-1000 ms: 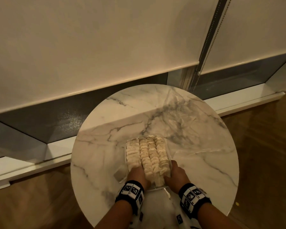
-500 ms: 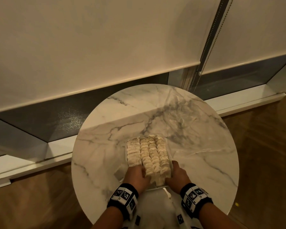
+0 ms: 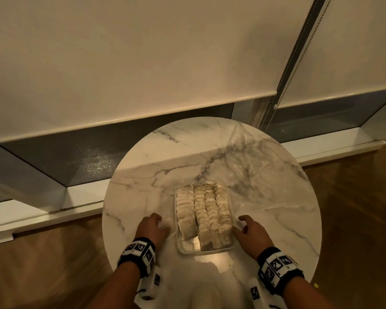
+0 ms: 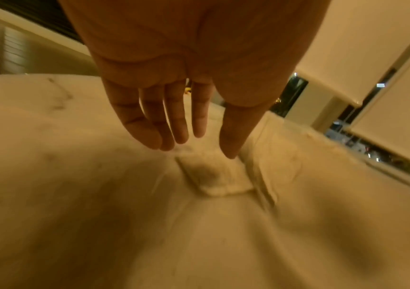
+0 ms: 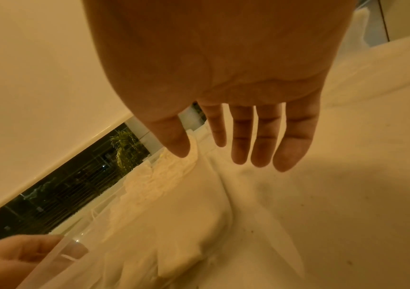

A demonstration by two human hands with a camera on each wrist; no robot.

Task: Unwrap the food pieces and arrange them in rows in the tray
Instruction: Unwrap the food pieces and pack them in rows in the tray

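Note:
A clear plastic tray (image 3: 187, 248) sits near the front of the round marble table (image 3: 143, 175). Pale food pieces (image 3: 204, 210) fill it in several rows. My left hand (image 3: 153, 228) hovers open just left of the tray, holding nothing. In the left wrist view its straight fingers (image 4: 179, 129) hang over one loose pale piece (image 4: 214, 176) lying on the table beside the tray wall. My right hand (image 3: 247, 228) is open at the tray's right side; its spread fingers (image 5: 260, 140) stay off the pieces (image 5: 159, 183).
Crumpled clear plastic film (image 3: 252, 157) lies on the table behind and right of the tray. The table stands against a low window sill (image 3: 54, 204) under roller blinds, with a bead chain (image 3: 285, 79) hanging. Wooden floor surrounds the table.
Both hands have come off the near end of the tray and moved apart, left hand to the left, right hand to the right. The near pieces are now uncovered.

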